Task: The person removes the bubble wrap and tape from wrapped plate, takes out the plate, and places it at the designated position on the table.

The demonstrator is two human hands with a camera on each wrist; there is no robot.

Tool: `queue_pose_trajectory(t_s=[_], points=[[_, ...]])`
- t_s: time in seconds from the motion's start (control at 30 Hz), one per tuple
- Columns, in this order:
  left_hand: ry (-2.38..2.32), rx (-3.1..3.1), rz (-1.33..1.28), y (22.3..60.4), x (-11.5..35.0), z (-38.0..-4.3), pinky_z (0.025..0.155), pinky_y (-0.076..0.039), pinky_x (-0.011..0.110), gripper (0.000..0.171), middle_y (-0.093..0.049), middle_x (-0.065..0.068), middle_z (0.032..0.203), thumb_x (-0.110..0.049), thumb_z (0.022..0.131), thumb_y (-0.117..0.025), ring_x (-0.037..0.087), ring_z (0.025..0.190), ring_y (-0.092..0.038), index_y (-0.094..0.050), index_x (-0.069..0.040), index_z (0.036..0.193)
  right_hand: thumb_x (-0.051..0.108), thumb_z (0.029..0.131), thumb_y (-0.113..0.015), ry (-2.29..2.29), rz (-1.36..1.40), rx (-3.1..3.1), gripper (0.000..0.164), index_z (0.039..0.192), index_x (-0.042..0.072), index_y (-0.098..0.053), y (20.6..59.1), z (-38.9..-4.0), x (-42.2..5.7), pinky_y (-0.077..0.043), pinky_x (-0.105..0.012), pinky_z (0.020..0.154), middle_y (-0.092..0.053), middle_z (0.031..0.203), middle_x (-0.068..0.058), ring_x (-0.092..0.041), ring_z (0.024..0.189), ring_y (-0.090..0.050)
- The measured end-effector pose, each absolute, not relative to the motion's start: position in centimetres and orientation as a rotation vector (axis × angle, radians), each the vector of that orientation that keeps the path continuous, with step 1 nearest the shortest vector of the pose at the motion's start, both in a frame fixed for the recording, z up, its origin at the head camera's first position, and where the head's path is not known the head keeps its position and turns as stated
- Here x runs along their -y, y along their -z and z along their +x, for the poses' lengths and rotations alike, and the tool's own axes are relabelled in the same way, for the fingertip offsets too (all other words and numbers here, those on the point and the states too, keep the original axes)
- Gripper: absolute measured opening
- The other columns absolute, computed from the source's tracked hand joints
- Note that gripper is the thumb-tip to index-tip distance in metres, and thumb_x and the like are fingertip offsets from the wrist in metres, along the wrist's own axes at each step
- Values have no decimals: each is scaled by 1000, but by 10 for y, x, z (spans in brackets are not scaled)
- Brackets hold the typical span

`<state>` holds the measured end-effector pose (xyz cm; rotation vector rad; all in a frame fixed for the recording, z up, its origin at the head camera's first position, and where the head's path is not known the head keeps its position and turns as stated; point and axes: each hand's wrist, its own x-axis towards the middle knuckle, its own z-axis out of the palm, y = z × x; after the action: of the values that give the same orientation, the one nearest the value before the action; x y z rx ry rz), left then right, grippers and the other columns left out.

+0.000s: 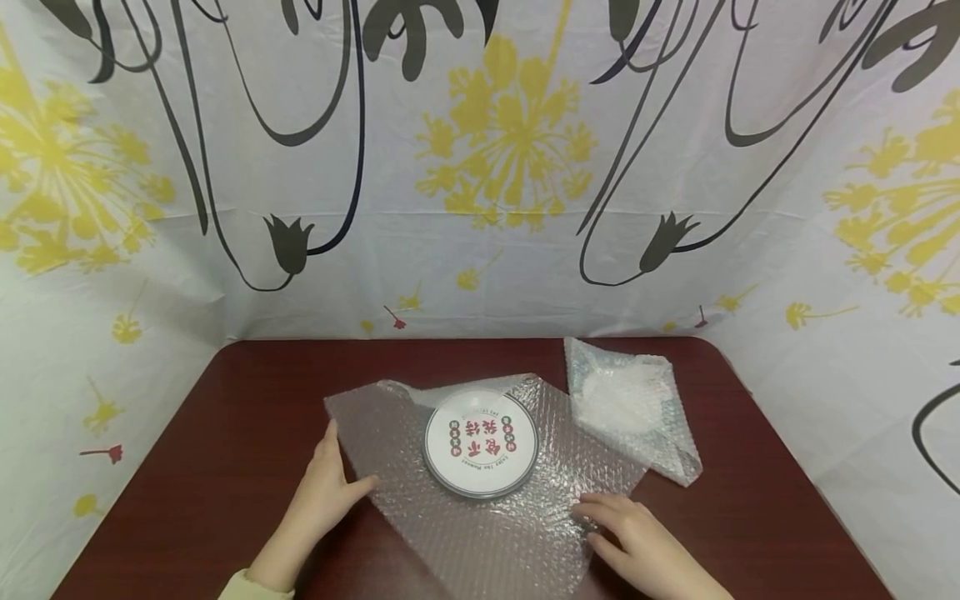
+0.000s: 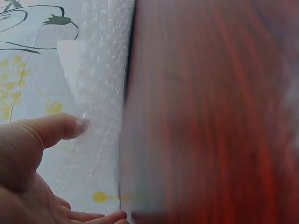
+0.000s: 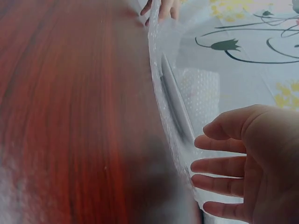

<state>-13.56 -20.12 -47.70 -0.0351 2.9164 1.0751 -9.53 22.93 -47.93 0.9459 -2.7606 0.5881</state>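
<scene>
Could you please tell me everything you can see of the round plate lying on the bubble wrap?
The plate is white with a dark rim, smooth-looking, perhaps ceramic. Red characters mark its middle, flanked by red and green round marks, with small lettering near the edge. It lies flat, printed face up, on the bubble wrap, nearer the sheet's far edge. The left hand and right hand are both apart from it.

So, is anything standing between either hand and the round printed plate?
Nothing visible blocks either way: only the spread bubble wrap lies between the plate and the left hand or right hand. The wrapped packet lies off to the right, outside both paths.
</scene>
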Motion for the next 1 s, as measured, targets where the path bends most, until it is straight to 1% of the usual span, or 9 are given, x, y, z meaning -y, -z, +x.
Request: queue_pose_trajectory(t_s=[0.13, 0.23, 0.37, 0.47, 0.6, 0.7, 0.77, 0.9, 1.0], points=[[-1010, -2942, -60, 477, 204, -137, 97, -31, 68, 110, -11, 44, 144, -28, 79, -76, 61, 127, -21, 1, 17, 144, 14, 83, -72, -601, 948, 2767, 29, 112, 16, -69, 483, -98, -232, -50, -48, 81, -63, 114, 1, -21, 104, -59], [-975, -2945, -91, 477, 205, -137, 96, -30, 70, 113, -9, 45, 143, -29, 79, -77, 64, 125, -20, 3, 18, 143, 15, 83, -72, -619, 943, 2772, 29, 113, 17, -69, 486, -99, -233, -50, -47, 82, -64, 114, 1, -22, 104, -59], [-909, -2957, -147, 477, 205, -138, 89, -34, 72, 117, -6, 47, 142, -31, 76, -79, 67, 122, -19, 4, 20, 142, 12, 81, -74, -629, 951, 2739, 30, 111, 15, -69, 489, -103, -234, -50, -45, 84, -65, 112, 2, -22, 104, -60], [-861, -2976, -163, 476, 206, -139, 86, -33, 75, 122, -1, 45, 144, -33, 73, -82, 66, 124, -16, 4, 18, 143, 10, 79, -75, -654, 957, 2718, 31, 109, 13, -69, 489, -105, -235, -51, -44, 84, -65, 111, 2, -21, 103, -60], [-804, -2994, -154, 477, 207, -140, 90, -25, 77, 126, 8, 39, 149, -36, 70, -84, 60, 132, -2, 4, 11, 147, 9, 80, -74, -715, 944, 2730, 30, 110, 12, -69, 489, -107, -235, -51, -40, 83, -64, 110, 4, -18, 102, -59], [-758, -3016, -137, 477, 207, -141, 94, -20, 77, 129, 12, 35, 150, -37, 68, -86, 56, 134, 8, 4, 9, 148, 9, 80, -74, -741, 933, 2724, 31, 110, 12, -69, 490, -108, -236, -52, -37, 82, -63, 109, 6, -15, 100, -58], [-739, -3035, -125, 477, 207, -141, 95, -16, 76, 132, 15, 32, 151, -38, 66, -87, 54, 135, 10, 5, 9, 148, 9, 79, -75, -748, 922, 2719, 32, 110, 12, -69, 490, -109, -236, -52, -36, 81, -62, 109, 7, -13, 99, -57], [-713, -3089, -85, 477, 207, -142, 98, -5, 76, 132, 20, 28, 152, -33, 64, -89, 48, 137, 17, 5, 8, 148, 10, 79, -75, -783, 890, 2731, 32, 111, 13, -69, 491, -110, -236, -51, -36, 81, -62, 110, 7, -14, 100, -56], [-646, -3151, 2, 478, 207, -145, 99, 1, 75, 129, 15, 26, 154, -31, 63, -89, 43, 139, 16, -2, 9, 149, 9, 80, -75, -811, 869, 2738, 33, 112, 14, -69, 491, -111, -237, -51, -37, 82, -62, 111, 5, -15, 101, -57]])
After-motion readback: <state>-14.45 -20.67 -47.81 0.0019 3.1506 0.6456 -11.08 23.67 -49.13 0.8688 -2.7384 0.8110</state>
